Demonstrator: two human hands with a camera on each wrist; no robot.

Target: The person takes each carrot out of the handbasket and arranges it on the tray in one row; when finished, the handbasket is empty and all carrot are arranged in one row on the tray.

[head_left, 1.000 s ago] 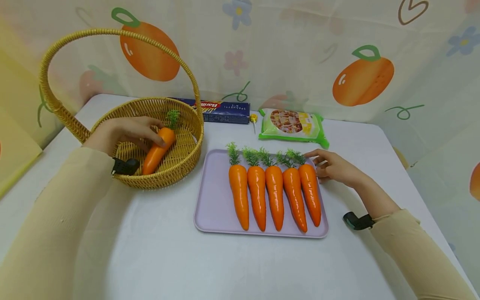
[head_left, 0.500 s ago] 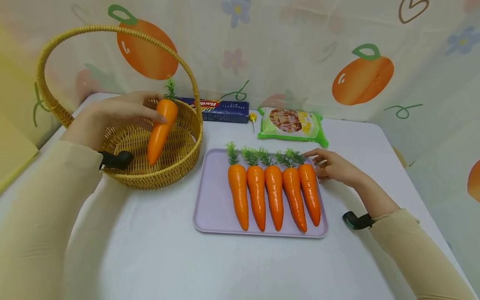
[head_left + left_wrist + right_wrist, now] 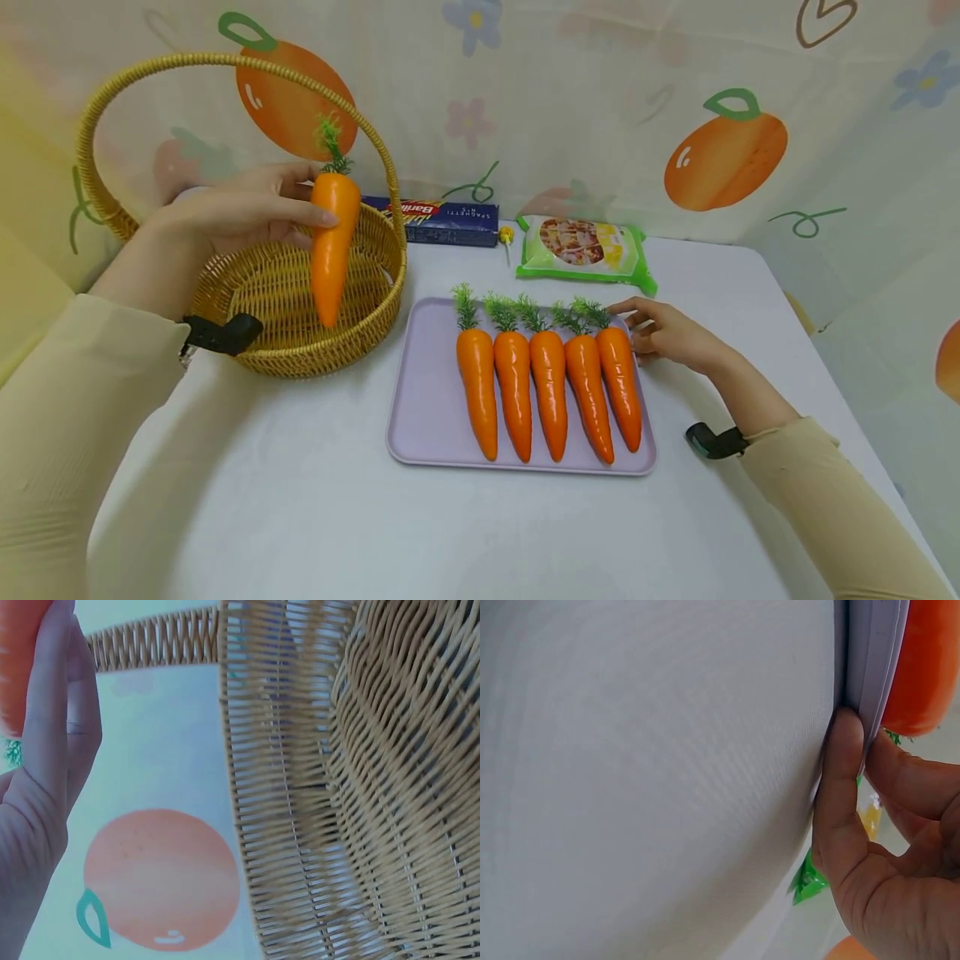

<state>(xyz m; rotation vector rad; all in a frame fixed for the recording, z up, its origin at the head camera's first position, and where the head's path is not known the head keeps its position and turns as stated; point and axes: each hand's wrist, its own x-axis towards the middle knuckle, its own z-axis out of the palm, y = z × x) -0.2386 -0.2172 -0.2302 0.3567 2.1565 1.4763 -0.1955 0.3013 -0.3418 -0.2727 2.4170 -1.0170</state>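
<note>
My left hand grips a toy carrot with a green leafy top, holding it tip down above the wicker basket. In the left wrist view, part of that orange carrot shows behind the fingers, beside the basket's woven side. A lilac tray lies on the table with several carrots side by side on its right part, tops toward the back. At the tray's back right corner, my right hand pinches the edge; the right wrist view has its thumb and finger at the rim.
Behind the tray lie a blue spaghetti box, a small yellow lollipop and a green-and-white food packet. The basket's tall handle arches over the left arm. A printed curtain hangs along the back.
My left hand has lifted the carrot up out of the basket, and the carrot has turned more upright. The right hand and the tray have stayed in place.
</note>
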